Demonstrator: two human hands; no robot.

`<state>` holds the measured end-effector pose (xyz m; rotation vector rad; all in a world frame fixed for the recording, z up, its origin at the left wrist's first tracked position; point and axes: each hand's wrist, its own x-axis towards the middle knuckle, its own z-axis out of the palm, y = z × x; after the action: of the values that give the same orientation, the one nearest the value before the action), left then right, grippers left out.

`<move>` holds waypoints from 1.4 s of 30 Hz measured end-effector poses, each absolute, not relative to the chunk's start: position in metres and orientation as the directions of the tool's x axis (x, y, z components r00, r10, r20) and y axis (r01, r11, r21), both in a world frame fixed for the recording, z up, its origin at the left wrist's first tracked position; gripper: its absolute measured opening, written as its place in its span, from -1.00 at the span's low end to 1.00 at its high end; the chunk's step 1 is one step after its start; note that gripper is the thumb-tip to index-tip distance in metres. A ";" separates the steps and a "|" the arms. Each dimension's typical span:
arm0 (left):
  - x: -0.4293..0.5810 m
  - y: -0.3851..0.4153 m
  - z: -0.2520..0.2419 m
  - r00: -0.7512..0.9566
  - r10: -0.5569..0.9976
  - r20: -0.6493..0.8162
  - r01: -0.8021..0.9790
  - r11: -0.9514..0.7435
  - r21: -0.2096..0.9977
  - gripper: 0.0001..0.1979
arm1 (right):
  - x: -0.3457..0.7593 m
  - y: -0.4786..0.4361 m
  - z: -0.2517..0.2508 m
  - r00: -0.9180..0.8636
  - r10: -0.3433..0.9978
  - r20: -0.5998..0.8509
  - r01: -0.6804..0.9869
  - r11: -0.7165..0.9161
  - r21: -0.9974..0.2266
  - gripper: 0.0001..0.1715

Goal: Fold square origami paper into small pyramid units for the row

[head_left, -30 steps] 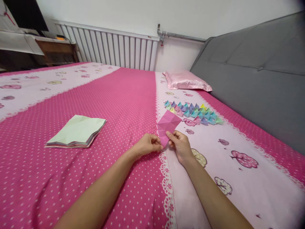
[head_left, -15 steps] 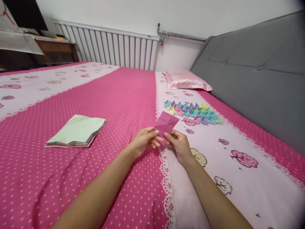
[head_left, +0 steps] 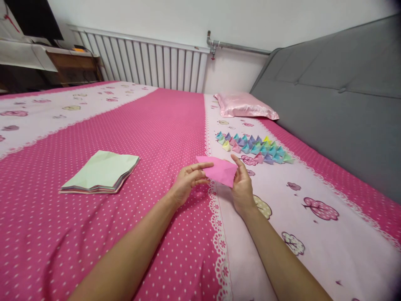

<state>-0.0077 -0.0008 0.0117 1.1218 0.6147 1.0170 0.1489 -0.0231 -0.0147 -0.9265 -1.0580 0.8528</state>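
Note:
A creased sheet of pink paper [head_left: 221, 170] is held between my two hands above the bed, tilted, with its lit face toward me. My left hand [head_left: 189, 180] grips its left side, fingers stretched along and over the edge. On the right side, my right hand [head_left: 243, 187] holds the sheet's corner, with the fingers partly hidden from view. Beyond my hands, several small folded paper boats [head_left: 255, 146] in blue, green, purple, pink and yellow stand in rows on the bed. To the left lies a stack of square paper [head_left: 102, 171], pale green on top.
The bedspread [head_left: 150, 138] is pink with white dots and printed pale bands. A pink satin pillow [head_left: 246, 105] lies behind the boats. The grey headboard [head_left: 338, 92] rises on the right. A white radiator [head_left: 140, 60] runs along the wall, beside a desk with a monitor [head_left: 34, 21].
The pink paper has turned from an upright diamond to a flatter, wider position, showing a brighter face. My right hand has moved out to its right corner; my left fingers have straightened.

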 end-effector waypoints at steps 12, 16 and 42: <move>-0.005 0.002 0.007 0.270 0.961 0.059 -0.242 0.008 0.970 -0.83 | 0.149 -0.031 -0.010 0.119 0.861 0.495 0.188 0.470 -0.862 -0.80; -0.007 0.003 0.006 0.285 0.958 0.037 -0.183 0.016 0.983 -0.79 | 0.150 -0.032 -0.010 0.094 0.879 0.467 0.203 0.442 -0.874 -0.77; -0.008 0.003 0.005 0.368 0.928 0.052 -0.101 -0.016 0.995 -0.67 | 0.152 -0.027 -0.012 0.234 0.917 0.323 0.150 0.294 -0.944 -0.75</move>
<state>-0.0078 0.0026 0.0050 1.3194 0.8421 0.9939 0.1522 -0.0270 -0.0121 -1.1619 -1.2292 0.7347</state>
